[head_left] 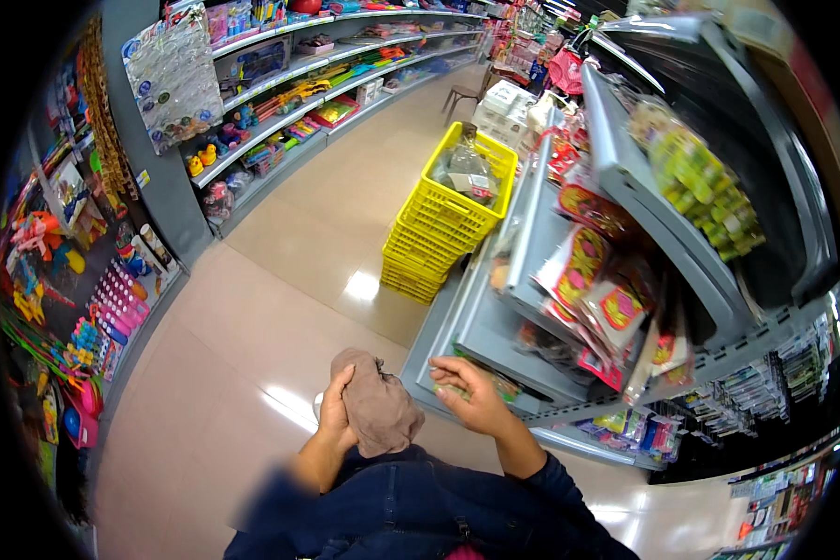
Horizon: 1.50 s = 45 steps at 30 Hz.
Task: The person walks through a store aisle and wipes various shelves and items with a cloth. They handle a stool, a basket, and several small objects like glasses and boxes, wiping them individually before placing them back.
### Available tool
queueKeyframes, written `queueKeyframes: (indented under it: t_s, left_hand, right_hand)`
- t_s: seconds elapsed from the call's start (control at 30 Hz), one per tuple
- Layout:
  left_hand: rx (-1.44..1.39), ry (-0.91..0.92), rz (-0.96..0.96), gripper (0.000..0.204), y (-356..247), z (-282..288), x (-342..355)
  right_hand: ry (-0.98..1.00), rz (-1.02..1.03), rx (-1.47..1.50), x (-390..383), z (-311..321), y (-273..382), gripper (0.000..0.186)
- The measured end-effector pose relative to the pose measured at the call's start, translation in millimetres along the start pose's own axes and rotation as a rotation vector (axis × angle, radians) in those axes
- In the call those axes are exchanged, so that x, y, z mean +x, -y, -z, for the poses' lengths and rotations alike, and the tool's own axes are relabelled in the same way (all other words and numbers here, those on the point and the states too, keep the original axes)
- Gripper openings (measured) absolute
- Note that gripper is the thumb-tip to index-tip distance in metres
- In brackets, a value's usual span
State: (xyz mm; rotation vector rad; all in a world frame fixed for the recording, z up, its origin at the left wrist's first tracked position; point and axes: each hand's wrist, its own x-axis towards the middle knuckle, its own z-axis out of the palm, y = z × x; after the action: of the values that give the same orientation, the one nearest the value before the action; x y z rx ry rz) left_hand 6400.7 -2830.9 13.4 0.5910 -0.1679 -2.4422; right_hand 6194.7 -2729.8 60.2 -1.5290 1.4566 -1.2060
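Observation:
A crumpled brown cloth (375,403) is bunched in my left hand (339,411), which grips it by its left side in front of my body. Something small and white peeks out beside that hand's fingers. To the right, my right hand (479,397) is apart from the cloth, beside the end of the grey shelf (495,345). Its fingers are loosely curved with a gap to the thumb. A greenish patch shows in that gap, and I cannot make out whether it is touched or lies behind.
Stacked yellow plastic baskets (439,219) stand ahead on the tiled floor, a large clear bottle (467,168) in the top one. Red and yellow snack packets (583,261) hang over the right-hand shelf. Toy shelves (299,112) line the left side of the aisle.

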Motion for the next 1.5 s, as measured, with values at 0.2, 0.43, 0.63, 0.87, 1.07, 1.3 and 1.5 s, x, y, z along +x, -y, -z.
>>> queueKeyframes:
  t_s: [0.2,0.43,0.63,0.87,1.07,1.3,1.5]
  left_hand:
    - [0.025,0.076,-0.175,0.045,-129.1,30.4,54.7]
    - [0.067,-0.042,-0.284,0.046,-281.6,35.0,103.1]
    - [0.150,-0.079,-0.393,0.047,-327.6,26.2,195.9]
    - [0.095,-0.216,-0.420,0.046,-369.9,19.6,337.6]
    - [0.177,-0.420,-0.480,0.047,-415.9,-43.4,458.8]
    - [0.222,-0.451,-0.488,0.048,-445.0,-68.4,539.6]
    - [0.288,-0.294,-0.337,0.048,-481.7,-75.8,581.4]
  right_hand:
    - [-0.201,-0.129,0.400,192.7,-52.4,-62.2,0.033]
    - [-0.478,-0.431,0.515,380.9,-37.1,-168.7,0.032]
    - [-0.603,-0.564,0.333,486.3,95.2,-276.6,0.034]
    - [-0.660,-0.706,-0.250,668.0,299.6,-393.8,0.062]
    - [-0.756,-0.591,-0.911,829.3,415.0,-445.4,0.071]
    - [-0.464,-0.673,-1.111,874.0,473.5,-494.2,0.035]
    - [-1.292,-0.372,-0.579,844.3,493.6,-453.7,0.021]
